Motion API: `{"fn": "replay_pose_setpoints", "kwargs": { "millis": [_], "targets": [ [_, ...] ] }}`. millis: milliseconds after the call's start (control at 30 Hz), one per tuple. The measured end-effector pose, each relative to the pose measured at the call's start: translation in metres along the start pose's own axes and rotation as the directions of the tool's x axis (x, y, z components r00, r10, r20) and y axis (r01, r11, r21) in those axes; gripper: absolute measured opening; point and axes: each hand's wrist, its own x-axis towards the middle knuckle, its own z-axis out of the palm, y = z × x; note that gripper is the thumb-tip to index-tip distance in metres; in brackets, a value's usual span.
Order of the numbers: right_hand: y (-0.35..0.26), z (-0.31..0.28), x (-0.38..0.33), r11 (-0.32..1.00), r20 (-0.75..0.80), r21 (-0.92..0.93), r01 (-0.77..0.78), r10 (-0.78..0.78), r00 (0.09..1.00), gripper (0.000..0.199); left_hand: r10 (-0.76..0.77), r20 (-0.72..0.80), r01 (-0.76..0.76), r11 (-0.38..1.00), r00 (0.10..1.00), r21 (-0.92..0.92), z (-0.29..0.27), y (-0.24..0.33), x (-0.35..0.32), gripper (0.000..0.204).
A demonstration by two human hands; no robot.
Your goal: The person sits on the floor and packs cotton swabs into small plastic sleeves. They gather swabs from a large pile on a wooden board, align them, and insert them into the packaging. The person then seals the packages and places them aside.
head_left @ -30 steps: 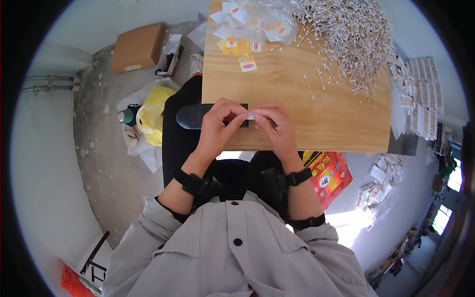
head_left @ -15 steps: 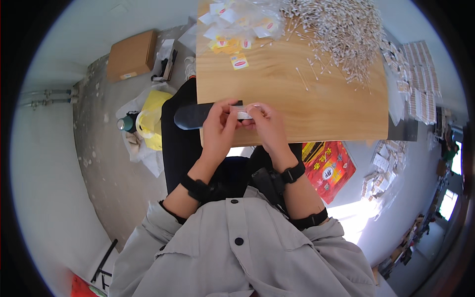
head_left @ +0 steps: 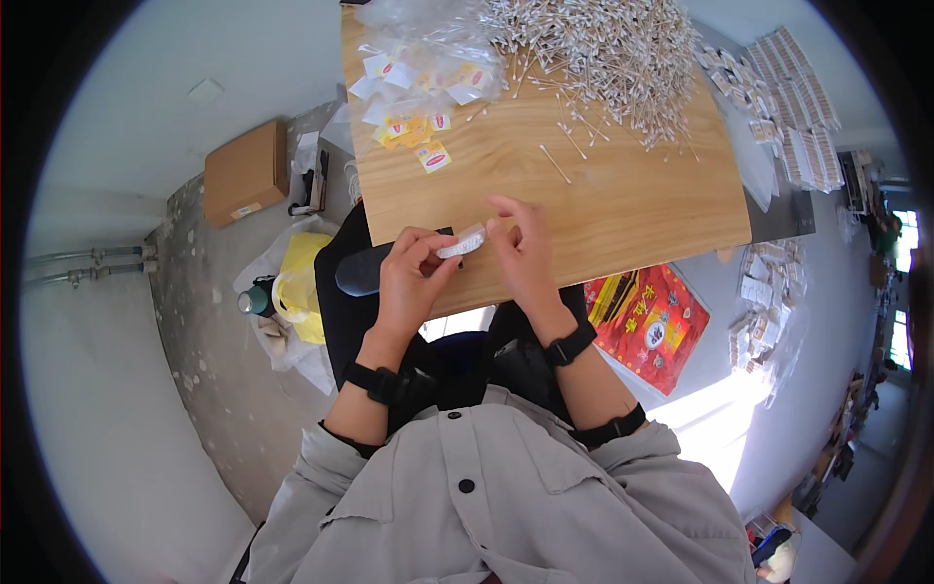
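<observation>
My left hand (head_left: 409, 277) pinches a small clear bag of white-tipped cotton swabs (head_left: 461, 243) between thumb and fingers, above the table's near edge. My right hand (head_left: 525, 255) is just right of the bag, its index finger raised and bent away from the thumb; I see nothing held in it. Across the wooden table (head_left: 642, 209) lies a large loose pile of cotton swabs (head_left: 608, 63) at the far side. Clear plastic bags (head_left: 438, 34) with small printed cards (head_left: 434, 156) sit at the far left.
A dark rounded strip (head_left: 358, 273) juts past the table edge by my left hand. Rows of packed swabs (head_left: 793, 102) lie beyond the right edge, with more packets (head_left: 764, 302) lower down. A red printed sack (head_left: 657, 326), a yellow bag (head_left: 300, 282) and a cardboard box (head_left: 246, 173) are around me.
Both hands were together around the bag; now my right hand has come off it and opened. The bag is tilted in my left hand. The whole view has shifted and turned slightly.
</observation>
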Motion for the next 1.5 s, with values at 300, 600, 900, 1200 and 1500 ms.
{"fn": "replay_pose_setpoints", "kwargs": {
  "millis": [300,600,900,1200,1500],
  "targets": [
    [-0.019,-0.010,0.008,0.899,0.407,-0.167,0.405,-0.311,0.859,0.011,-0.008,-0.051,0.010,0.999,0.999,0.036,-0.004,-0.004,0.000,0.024],
    [-0.019,-0.008,0.010,0.853,0.435,-0.220,0.474,-0.349,0.830,0.017,0.157,-0.029,-0.141,0.945,0.987,0.294,-0.012,-0.002,0.008,0.022],
    [-0.026,-0.011,0.015,0.783,0.501,-0.265,0.563,-0.387,0.774,0.010,0.075,0.061,-0.086,0.976,0.995,0.201,-0.023,-0.004,0.007,0.021],
    [-0.038,0.005,0.016,0.719,0.559,-0.418,0.556,-0.279,0.781,0.012,0.097,0.107,-0.124,0.951,0.989,0.285,-0.028,-0.005,0.014,0.018],
    [-0.039,-0.030,0.023,0.848,0.537,0.320,-0.422,0.204,0.818,0.017,-0.133,-0.179,0.076,0.952,0.975,-0.296,-0.035,0.013,-0.015,0.042]
  ]
}}
